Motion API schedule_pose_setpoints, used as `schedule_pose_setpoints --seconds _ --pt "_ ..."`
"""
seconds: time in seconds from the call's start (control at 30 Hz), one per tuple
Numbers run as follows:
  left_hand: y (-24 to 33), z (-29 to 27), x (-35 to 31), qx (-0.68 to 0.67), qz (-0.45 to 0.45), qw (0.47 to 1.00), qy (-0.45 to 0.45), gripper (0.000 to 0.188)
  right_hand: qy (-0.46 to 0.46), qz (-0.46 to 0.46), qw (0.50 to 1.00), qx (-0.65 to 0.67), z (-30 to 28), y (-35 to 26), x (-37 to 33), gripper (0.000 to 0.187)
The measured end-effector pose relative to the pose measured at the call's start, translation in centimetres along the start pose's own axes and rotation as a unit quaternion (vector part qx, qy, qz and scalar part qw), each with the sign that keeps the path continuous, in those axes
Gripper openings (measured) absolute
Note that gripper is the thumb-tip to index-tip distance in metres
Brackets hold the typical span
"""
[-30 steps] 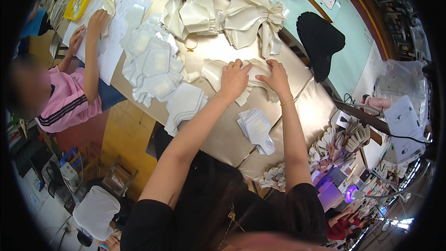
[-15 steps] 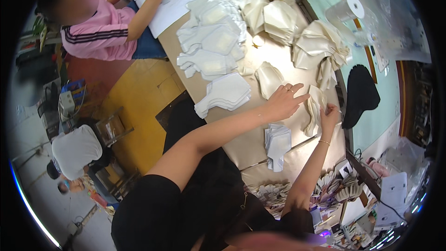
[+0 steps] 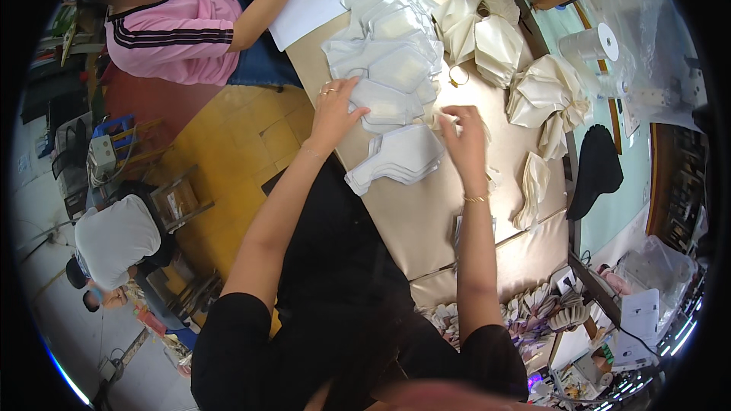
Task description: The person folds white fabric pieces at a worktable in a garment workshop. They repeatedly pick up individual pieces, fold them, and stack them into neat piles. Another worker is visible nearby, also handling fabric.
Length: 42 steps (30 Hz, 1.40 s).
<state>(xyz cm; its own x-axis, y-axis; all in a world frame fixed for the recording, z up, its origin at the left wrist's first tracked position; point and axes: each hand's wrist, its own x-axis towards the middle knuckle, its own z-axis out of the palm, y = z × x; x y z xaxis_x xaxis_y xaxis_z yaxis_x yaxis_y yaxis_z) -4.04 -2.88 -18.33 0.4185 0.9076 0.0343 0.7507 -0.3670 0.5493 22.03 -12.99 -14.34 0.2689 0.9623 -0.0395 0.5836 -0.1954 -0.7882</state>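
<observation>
1. Worktop (image 3: 411, 221): carries all the pieces within reach, sorted apart by colour, presumably to prevent mixing.
2. White pile (image 3: 392, 103): spread in overlapping layers along the left edge, probably so that single edges stay accessible.
3. Cream bundles (image 3: 499, 49): gathered beyond the pile, seemingly to keep the middle workable.
4. White stack (image 3: 403, 154): fanned just nearer the wearer than the pile, its edges stepped, likely for easy separation.
5. Left hand (image 3: 335, 114): fingers and thumb spread at the pile's left edge; no grasp is visible. Half a second earlier it was over toward the right side.
6. Right hand (image 3: 466, 141): fingers bent above cream cloth, mostly hidden; I cannot tell whether it grasps it.
7. Folded cream piece (image 3: 533, 190): lies alone near the right edge, clear of both hands. Earlier, the right hand was on it.
</observation>
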Motion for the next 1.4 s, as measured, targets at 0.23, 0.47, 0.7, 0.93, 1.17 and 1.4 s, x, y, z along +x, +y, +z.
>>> schedule_pose_setpoints --seconds 0.23,0.47,0.7,0.93,1.17,1.4 --pt "0.2 0.0 0.9 0.044 -0.021 0.995 -0.091 0.071 0.102 -0.065 0.983 -0.136 6.7 -2.9 7.2 0.052" --pt "0.0 -0.1 0.5 0.026 0.025 0.999 -0.019 0.049 0.099 -0.009 0.968 -0.232 5.9 -3.8 7.5 0.047" --pt "-1.9 -2.6 -1.3 -0.083 0.082 0.992 -0.051 0.019 -0.014 0.174 0.958 0.228 5.8 -2.9 7.4 0.028" --pt "-1.5 -2.9 2.1 -0.131 0.120 0.982 0.059 0.021 0.112 0.062 0.987 -0.095 8.6 -3.7 9.2 0.038" --pt "-1.9 -1.0 7.5 -0.071 0.162 0.984 -0.013 0.020 0.079 0.032 0.996 -0.038 7.5 -3.3 9.7 0.048" --pt "-0.5 -1.3 5.4 -0.120 0.158 0.980 0.032 0.023 0.098 -0.048 0.994 -0.027 5.3 -1.1 11.9 0.043"
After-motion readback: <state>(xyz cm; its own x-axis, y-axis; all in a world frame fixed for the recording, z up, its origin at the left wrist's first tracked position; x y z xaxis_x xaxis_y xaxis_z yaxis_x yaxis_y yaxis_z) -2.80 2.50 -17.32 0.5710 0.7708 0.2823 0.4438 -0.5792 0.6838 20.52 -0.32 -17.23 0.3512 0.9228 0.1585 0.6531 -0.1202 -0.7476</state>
